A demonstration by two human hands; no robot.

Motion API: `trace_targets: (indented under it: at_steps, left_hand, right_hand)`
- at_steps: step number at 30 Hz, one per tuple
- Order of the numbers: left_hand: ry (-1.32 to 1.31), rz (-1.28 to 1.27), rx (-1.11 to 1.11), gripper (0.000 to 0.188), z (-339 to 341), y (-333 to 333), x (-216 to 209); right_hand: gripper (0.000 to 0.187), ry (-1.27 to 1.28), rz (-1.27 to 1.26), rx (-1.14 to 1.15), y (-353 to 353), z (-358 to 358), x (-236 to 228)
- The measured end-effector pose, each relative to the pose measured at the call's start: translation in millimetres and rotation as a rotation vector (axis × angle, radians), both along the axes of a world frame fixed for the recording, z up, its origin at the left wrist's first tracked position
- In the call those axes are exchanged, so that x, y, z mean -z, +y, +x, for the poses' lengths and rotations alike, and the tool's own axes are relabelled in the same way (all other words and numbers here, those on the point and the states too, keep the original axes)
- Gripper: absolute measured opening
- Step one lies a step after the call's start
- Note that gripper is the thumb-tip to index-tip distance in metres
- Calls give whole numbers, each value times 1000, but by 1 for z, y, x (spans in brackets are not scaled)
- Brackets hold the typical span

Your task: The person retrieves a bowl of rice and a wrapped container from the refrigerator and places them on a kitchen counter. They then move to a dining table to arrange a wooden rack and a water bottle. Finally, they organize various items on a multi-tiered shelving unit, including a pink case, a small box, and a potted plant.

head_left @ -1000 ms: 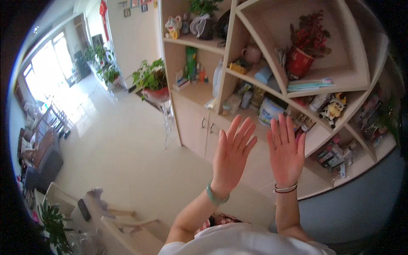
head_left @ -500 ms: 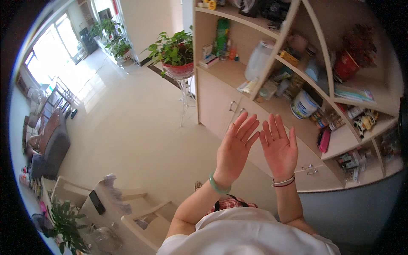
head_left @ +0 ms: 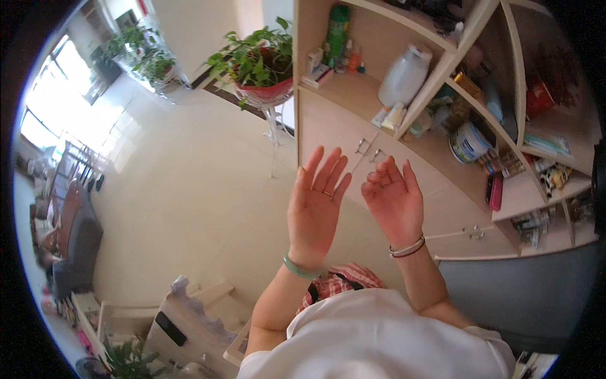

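Observation:
My left hand [head_left: 315, 211] is raised in front of me with its palm up and fingers spread; nothing is in it. A green bangle [head_left: 300, 268] circles that wrist, and a thin ring shows on one finger. To its right, my right hand [head_left: 396, 208] is also palm up and bare, its fingers partly curled and apart. Thin bracelets [head_left: 407, 247] lie round the right wrist. The two hands do not touch each other. Beyond them stands a pale wooden cabinet [head_left: 413, 180], whose small metal door handles [head_left: 362, 146] appear just past the fingertips.
Cabinet shelves hold a white jug [head_left: 406, 74], a green spray can [head_left: 338, 30], a white tub [head_left: 470, 142] and a pink case [head_left: 495, 191]. A potted plant [head_left: 262, 69] stands left of the cabinet. At lower left are a table with a black phone [head_left: 170, 328] and a grey sofa [head_left: 82, 237].
Both hands have moved left and apart, and the right fingers have curled somewhat. The view has shifted, so the cabinet appears farther right.

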State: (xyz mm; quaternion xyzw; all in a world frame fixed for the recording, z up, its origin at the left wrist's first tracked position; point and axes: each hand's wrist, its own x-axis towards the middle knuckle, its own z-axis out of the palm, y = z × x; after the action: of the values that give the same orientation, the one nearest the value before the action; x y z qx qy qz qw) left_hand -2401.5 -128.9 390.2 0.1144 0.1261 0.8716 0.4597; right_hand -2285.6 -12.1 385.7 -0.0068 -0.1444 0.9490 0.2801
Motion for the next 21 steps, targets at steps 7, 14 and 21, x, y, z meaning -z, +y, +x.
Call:
trace_targets:
  at_steps: [7,14,21]
  left_hand:
    - [-46,-44,67,48,-19,12,16]
    - [-74,-121,88,48,-41,32,39]
    - [-98,-218,182,47,-61,102,72]
  right_hand:
    - [41,-168,-24,163,9,-6,11]
    - [39,-201,-68,134,39,-20,43]
    - [37,-297,-78,220,101,-36,67]
